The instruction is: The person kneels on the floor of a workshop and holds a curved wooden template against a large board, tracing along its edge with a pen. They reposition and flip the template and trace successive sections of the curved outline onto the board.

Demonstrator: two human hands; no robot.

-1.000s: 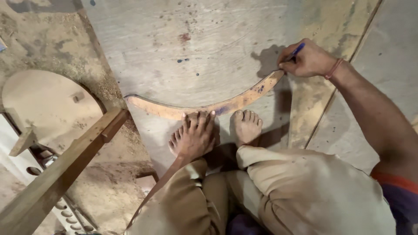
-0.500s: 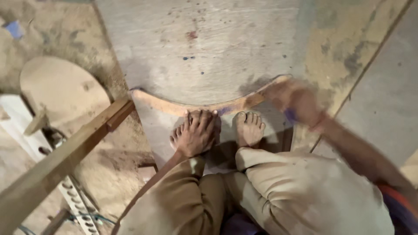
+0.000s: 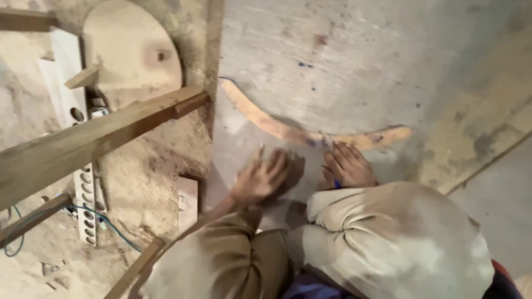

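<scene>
- The right hand [image 3: 348,165] has been pulled back from the far tip of the curved wooden strip [image 3: 288,130] since a second ago, and it's now being rested down by the strip's middle, right in front of the knees.
- A blue pen [image 3: 336,184] is being held under the right hand's curled fingers, only a bit of it peeking out.
- The left hand [image 3: 265,177] is being pressed flat and spread open on the plywood sheet [image 3: 354,66], nothing gripped, just below the strip.
- The strip is being kept lying flat on the sheet, its curve bowing toward the person.
- Off to the left, a wooden beam [image 3: 94,138] is being propped at a slant over a rounded board [image 3: 130,55].
</scene>
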